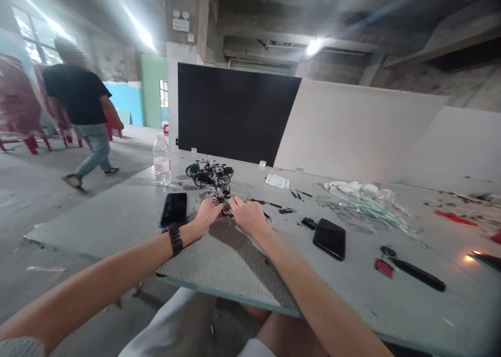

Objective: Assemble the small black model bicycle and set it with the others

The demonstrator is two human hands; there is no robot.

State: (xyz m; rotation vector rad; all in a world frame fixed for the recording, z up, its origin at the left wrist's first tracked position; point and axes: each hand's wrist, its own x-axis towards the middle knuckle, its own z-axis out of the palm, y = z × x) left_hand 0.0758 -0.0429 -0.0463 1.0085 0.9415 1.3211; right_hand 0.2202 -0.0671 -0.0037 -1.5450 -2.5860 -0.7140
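My left hand [206, 214], with a black watch on its wrist, and my right hand [247, 215] meet on the grey table [219, 263]. Both pinch a small black model part [224, 206] between their fingertips. Just beyond them stand small model bicycles [209, 173], green and black. Loose black pieces [274, 206] lie to the right of my hands.
A phone [174, 209] lies left of my hands, another dark phone [330, 238] to the right. A water bottle [162, 161] stands at the back left. Plastic part frames [364, 203], pliers [410, 268] and a paper sheet [277, 181] sit on the right. A person [84, 111] walks far left.
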